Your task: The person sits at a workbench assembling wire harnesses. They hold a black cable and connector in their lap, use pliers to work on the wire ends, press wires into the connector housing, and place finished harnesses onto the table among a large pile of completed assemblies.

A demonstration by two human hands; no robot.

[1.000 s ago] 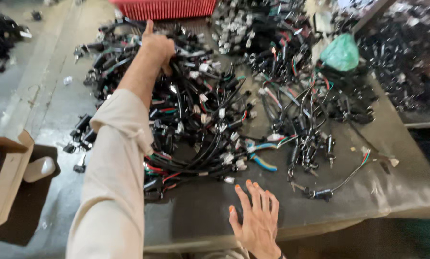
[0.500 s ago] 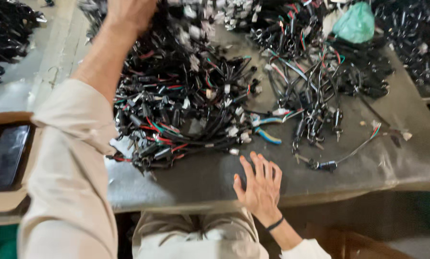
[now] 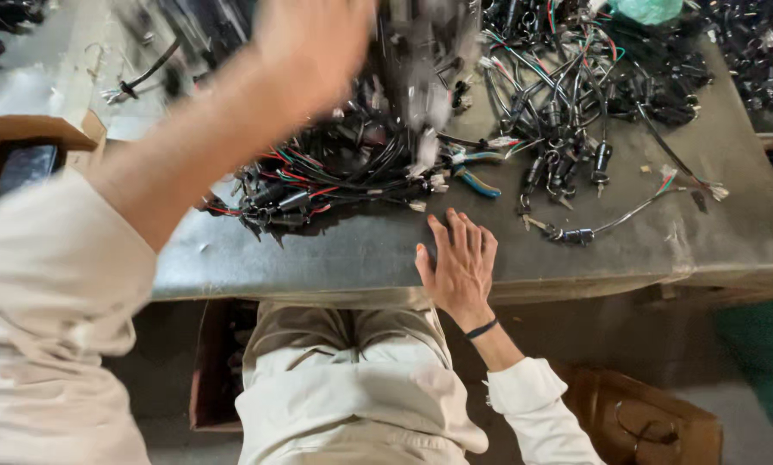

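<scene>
Mid-haul: left hand [image 3: 313,43], blurred, clutches wire harness bundle [image 3: 425,95]; right hand [image 3: 459,267] flat, released, on table [image 3: 576,258]. Next needs clearing tangle.

left hand [image 3: 313,43] motion-blurred, its grip unreadable, cable bundle [image 3: 425,82] smeared

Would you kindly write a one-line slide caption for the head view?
Blurred left hand raised over tangled cable harnesses while the right hand lies flat on the grey table.
</scene>
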